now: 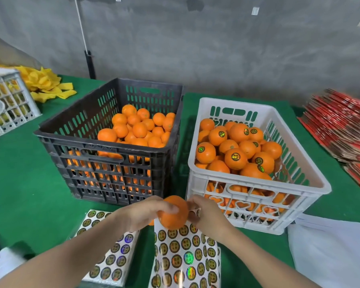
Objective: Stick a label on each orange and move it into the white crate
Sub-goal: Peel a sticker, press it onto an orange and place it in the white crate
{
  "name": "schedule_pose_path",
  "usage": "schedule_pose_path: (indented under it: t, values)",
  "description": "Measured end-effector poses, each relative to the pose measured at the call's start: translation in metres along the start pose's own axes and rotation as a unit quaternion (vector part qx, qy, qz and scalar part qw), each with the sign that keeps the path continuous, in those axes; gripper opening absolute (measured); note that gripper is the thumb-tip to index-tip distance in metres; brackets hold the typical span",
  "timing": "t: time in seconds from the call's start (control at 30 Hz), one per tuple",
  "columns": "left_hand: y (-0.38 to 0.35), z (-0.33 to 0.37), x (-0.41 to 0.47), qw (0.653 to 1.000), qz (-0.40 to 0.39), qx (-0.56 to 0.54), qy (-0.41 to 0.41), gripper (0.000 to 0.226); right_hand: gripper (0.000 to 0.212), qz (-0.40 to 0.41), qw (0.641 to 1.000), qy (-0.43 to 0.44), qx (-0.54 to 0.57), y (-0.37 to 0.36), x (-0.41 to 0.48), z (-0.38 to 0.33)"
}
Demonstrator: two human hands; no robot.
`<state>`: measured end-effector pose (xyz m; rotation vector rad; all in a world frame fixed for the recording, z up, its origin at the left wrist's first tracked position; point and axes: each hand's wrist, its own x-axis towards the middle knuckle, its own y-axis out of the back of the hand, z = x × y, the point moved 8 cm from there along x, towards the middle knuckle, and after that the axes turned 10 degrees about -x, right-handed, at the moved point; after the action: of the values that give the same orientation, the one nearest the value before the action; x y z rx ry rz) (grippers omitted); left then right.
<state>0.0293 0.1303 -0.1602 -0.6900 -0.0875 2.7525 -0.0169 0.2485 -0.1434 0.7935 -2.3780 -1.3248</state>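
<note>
Label sheet, nearest item: pale backing carrying rows of round gold-and-dark stickers, some holographic, flat on the green table cover. A second sheet stack of the same stickers lies just left of it.

Orange, one, unlabelled on its visible face: held above the far end of the label sheet, in front of the gap between the two crates. Left hand grips it, fingers curled over its top and left side. Right hand is just beside the fruit on its right, thumb and forefinger pinched together on a pale slip; too blurred to tell whether it touches the peel.

White paper, loose sheets, near right.

White crate, right of centre: slotted walls, about half full of labelled oranges, stickers facing up on several.

Black crate, just left of it, the two nearly touching: holds plain oranges heaped toward its right side.

Red flat cartons, stacked, far right.

Pale crate, far left, with yellow pieces piled beside it.

Grey wall behind.
</note>
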Motion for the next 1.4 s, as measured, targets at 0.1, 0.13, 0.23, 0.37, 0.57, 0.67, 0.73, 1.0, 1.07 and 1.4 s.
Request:
schedule_pose_path:
  t: [0.1,0.13,0.23,0.37,0.57,0.67,0.73,1.0,1.07,1.4]
  values:
    - [0.005,-0.001,0.001,0.995,-0.024,-0.094,-0.016,0.086,0.015,0.027,0.998,0.004,-0.056,0.003,-0.002,-0.002]
    - [0.007,-0.002,0.002,0.992,-0.029,-0.12,-0.019,0.092,0.017,0.037,0.997,0.005,-0.065,0.004,-0.002,-0.004]
    - [0.01,-0.003,0.002,0.988,-0.04,-0.149,-0.026,0.101,0.021,0.061,0.993,0.015,-0.101,0.008,-0.002,-0.012]
    - [0.011,-0.001,0.001,0.989,-0.058,-0.125,-0.044,0.101,0.022,0.073,0.993,0.011,-0.088,0.009,-0.002,-0.017]
    - [0.008,0.0,0.001,0.989,-0.088,-0.113,-0.046,0.096,0.017,0.076,0.995,0.012,-0.066,0.011,-0.002,-0.02]
    - [0.008,-0.002,0.003,0.988,-0.09,-0.12,-0.036,0.099,0.016,0.087,0.992,0.009,-0.09,0.009,-0.003,-0.02]
    - [0.009,-0.004,0.005,0.985,-0.087,-0.148,-0.026,0.101,0.019,0.101,0.988,0.01,-0.118,0.007,-0.004,-0.018]
    - [0.01,-0.009,0.009,0.972,-0.065,-0.227,-0.009,0.102,0.003,0.078,0.994,-0.007,-0.072,-0.006,-0.009,-0.015]
    - [0.01,-0.011,0.007,0.976,-0.068,-0.205,0.001,0.102,0.013,0.06,0.996,-0.059,0.006,-0.005,-0.008,-0.007]
    - [0.014,-0.008,-0.003,0.999,-0.021,-0.046,-0.002,0.088,0.017,0.071,0.94,-0.146,0.299,0.028,-0.01,-0.003]
